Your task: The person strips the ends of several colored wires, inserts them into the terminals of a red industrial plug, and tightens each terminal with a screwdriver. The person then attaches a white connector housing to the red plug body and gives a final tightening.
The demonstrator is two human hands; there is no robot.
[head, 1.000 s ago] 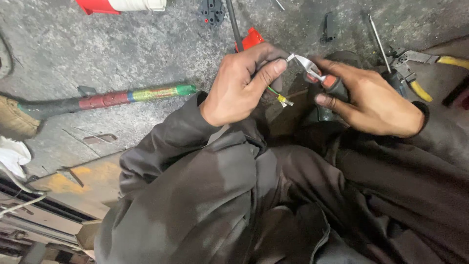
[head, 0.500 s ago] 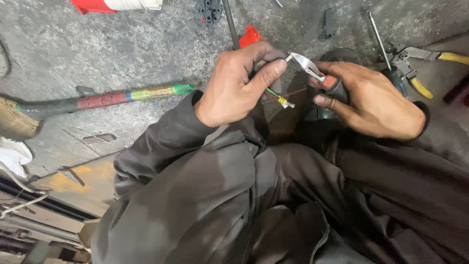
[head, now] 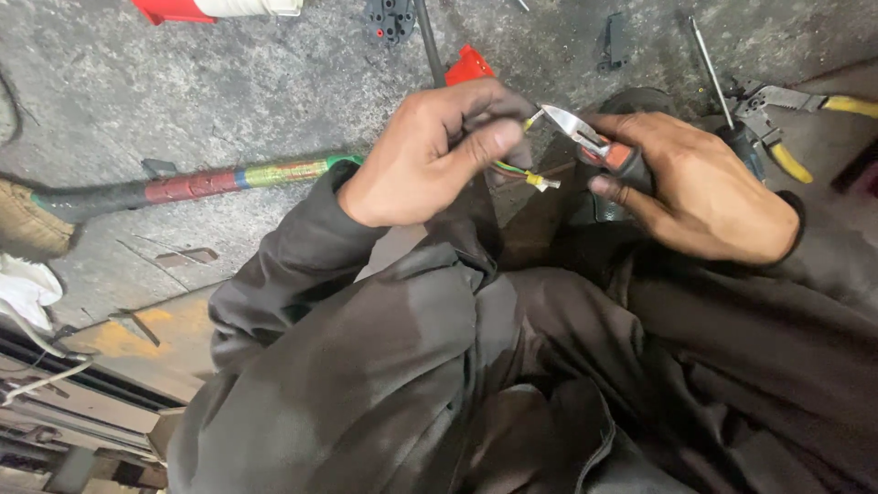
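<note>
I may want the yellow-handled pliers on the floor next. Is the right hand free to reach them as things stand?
Probably not at once. The right hand is wrapped around small cutters, whose tips meet the wires pinched by the left hand. The yellow-handled pliers lie just beyond it, nothing between.

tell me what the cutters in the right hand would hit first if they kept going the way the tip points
Probably the thin wires pinched in the left hand; the cutters in the right hand point straight at them, then that hand's fingers. Depth is unclear.
</note>
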